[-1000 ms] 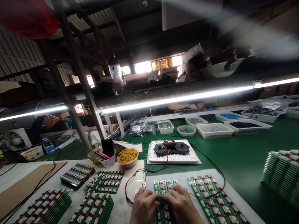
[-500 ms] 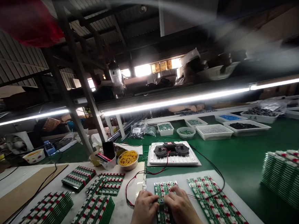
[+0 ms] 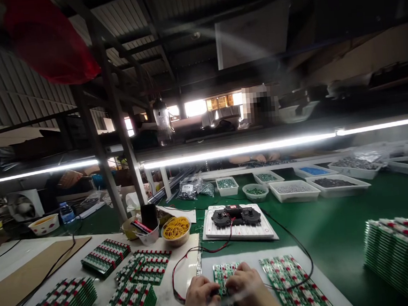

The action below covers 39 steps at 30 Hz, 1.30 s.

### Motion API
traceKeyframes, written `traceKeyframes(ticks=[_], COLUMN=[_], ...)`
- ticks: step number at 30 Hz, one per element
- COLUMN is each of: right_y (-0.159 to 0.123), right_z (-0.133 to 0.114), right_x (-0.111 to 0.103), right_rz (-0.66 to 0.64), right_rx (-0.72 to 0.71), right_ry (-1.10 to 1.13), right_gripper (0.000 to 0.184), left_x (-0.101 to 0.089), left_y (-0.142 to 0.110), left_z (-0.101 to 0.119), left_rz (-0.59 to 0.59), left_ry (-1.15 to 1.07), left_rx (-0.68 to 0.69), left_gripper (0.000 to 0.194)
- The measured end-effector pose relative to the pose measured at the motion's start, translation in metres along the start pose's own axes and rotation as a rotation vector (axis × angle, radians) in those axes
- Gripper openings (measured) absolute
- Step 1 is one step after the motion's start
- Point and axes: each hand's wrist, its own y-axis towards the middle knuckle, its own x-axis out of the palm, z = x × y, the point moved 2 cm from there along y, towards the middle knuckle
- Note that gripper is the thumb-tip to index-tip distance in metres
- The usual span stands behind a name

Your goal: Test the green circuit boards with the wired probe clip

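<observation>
A green circuit board panel [image 3: 224, 268] with white and red parts lies lengthwise on the white work surface, between my two hands. My left hand [image 3: 201, 298] grips its left side, fingers curled and thumb tip at the board. From the right, my right hand [image 3: 252, 289] reaches over the panel with its fingers bent and pressed together on it. A small round part shows between the fingertips; whether either hand pinches a loose piece is hidden. Right of my hands lies a second circuit board panel [image 3: 295, 282].
Board stacks [image 3: 126, 303] stand at left, and a tall stack [image 3: 397, 255] at far right. Ahead are a white panel with a black twin-reel device [image 3: 235, 216], a looping cable [image 3: 305, 244], a bowl of yellow rubber bands [image 3: 176, 229] and parts trays [image 3: 293, 190]. A person's hands show behind the lamp.
The view has tilted up slightly, so the bench sits lower in the picture. My hands stay at the same board, with the fingers shifted only a little.
</observation>
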Motion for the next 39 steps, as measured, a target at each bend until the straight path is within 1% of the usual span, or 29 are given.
traceKeyframes(ticks=[2,4,6,9,11,14,17,19,20,23,25,27,29,30,31,32,33,35,39], right_y=[0.01,0.023,0.035,0.05,0.057,0.062,0.062,0.055,0.05,0.028,0.013,0.003,-0.001,-0.002,-0.003,-0.003,-0.002,-0.002,-0.005], right_z=[-0.003,-0.004,-0.002,0.001,0.003,0.004,0.004,0.003,0.003,0.0,0.001,0.005,0.011,0.015,0.018,0.02,0.022,0.023,0.021], right_x=[-0.011,-0.017,-0.019,-0.02,-0.02,-0.02,-0.02,-0.019,-0.019,-0.016,-0.01,0.001,0.013,0.019,0.026,0.031,0.036,0.042,0.043], right_rz=[-0.062,-0.133,-0.235,-0.397,-0.474,-0.525,-0.509,-0.458,-0.412,-0.232,-0.128,0.01,0.237,0.351,0.439,0.499,0.532,0.545,0.549], right_rx=[0.065,0.088,0.105,0.105,0.096,0.08,0.07,0.072,0.074,0.065,0.019,-0.102,-0.27,-0.342,-0.392,-0.423,-0.44,-0.451,-0.446], right_ry=[0.007,0.007,0.022,0.068,0.098,0.123,0.122,0.106,0.092,0.034,-0.015,-0.094,-0.196,-0.237,-0.263,-0.28,-0.29,-0.295,-0.313], right_gripper=[0.019,0.014,0.012,0.019,0.022,0.023,0.023,0.024,0.023,0.014,0.017,0.015,0.011,0.012,0.014,0.016,0.017,0.016,0.018], left_x=[0.002,0.003,0.004,0.004,0.004,0.004,0.003,0.004,0.004,0.007,0.008,0.009,0.009,0.009,0.009,0.009,0.009,0.011,0.014], left_y=[0.0,0.001,0.001,0.001,0.0,0.0,0.0,0.001,0.001,0.001,0.001,0.001,0.0,0.0,0.0,0.0,0.0,0.0,0.001], left_z=[-0.004,-0.008,-0.009,-0.009,-0.007,-0.005,-0.005,-0.007,-0.009,-0.014,-0.016,-0.015,-0.013,-0.012,-0.011,-0.011,-0.012,-0.014,-0.017], left_rz=[0.014,0.016,0.022,0.036,0.04,0.025,0.007,0.002,0.002,0.019,0.045,0.077,0.106,0.116,0.122,0.125,0.123,0.108,0.078], left_ry=[0.009,0.022,0.035,0.034,0.025,0.027,0.045,0.068,0.084,0.152,0.209,0.266,0.313,0.333,0.349,0.36,0.365,0.364,0.344], left_rx=[0.017,0.029,0.034,0.041,0.039,0.017,0.024,0.048,0.064,0.125,0.156,0.186,0.223,0.24,0.255,0.264,0.268,0.264,0.219], left_gripper=[0.029,0.029,0.028,0.027,0.027,0.028,0.028,0.027,0.026,0.023,0.023,0.022,0.019,0.017,0.016,0.016,0.017,0.019,0.023])
